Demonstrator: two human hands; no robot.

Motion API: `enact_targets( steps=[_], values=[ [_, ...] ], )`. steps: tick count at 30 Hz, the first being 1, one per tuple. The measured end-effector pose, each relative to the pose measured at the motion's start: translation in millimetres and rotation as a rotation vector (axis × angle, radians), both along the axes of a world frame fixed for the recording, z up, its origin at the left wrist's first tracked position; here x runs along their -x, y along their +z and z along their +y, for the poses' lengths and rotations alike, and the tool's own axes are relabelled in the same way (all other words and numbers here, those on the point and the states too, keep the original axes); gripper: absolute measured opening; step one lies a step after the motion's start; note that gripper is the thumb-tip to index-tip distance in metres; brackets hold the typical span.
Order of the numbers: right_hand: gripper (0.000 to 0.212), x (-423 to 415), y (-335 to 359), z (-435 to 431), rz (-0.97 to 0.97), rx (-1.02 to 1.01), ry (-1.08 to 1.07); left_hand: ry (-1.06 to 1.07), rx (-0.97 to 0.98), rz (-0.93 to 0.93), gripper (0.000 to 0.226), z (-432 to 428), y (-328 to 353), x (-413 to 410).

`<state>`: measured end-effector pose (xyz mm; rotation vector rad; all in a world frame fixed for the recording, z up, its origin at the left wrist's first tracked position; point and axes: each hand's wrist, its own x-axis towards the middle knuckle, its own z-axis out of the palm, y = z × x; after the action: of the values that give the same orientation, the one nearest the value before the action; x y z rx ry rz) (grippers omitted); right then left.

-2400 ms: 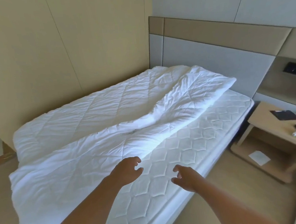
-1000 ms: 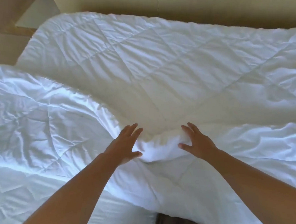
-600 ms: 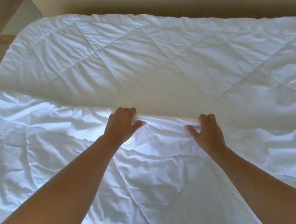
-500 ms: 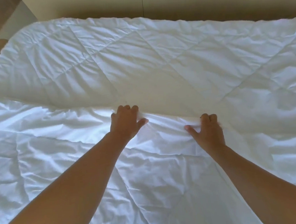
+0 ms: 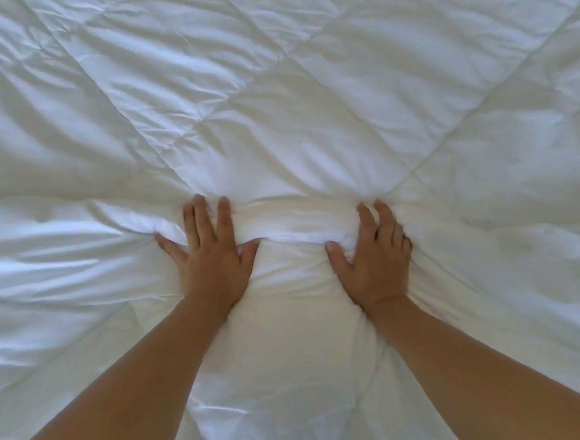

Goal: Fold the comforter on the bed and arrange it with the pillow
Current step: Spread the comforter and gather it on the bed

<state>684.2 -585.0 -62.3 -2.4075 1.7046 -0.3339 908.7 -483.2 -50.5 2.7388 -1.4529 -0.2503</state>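
White quilted padded comforter (image 5: 307, 91), soft and light, is being pressed along its folded edge by splayed, flat fingers (image 5: 224, 214) of both hands, best gripped there.

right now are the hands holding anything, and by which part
Nothing is gripped. The left hand and right hand lie flat, fingers spread, pressing on the folded edge of the white quilted comforter.
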Motion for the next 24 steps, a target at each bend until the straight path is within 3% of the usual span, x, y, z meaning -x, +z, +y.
enact_targets(
  steps=[6,11,19,24],
  values=[
    [0.087,3.9,35.1,16.7,0.074,-0.101,-0.006,0.021,-0.055,0.202,0.084,17.5,50.7,3.2],
    [0.092,14.1,74.7,76.0,0.129,-0.249,0.063,-0.04,0.013,0.263,0.082,99.1,119.4,-6.8],
    [0.06,-55.8,239.5,273.7,0.04,-0.338,0.327,0.025,0.039,0.342,0.068,342.9,260.8,-69.5],
    [0.062,-133.2,326.4,407.5,0.072,-0.346,0.476,0.09,0.142,0.346,0.066,504.1,344.6,-116.8]
  ],
)
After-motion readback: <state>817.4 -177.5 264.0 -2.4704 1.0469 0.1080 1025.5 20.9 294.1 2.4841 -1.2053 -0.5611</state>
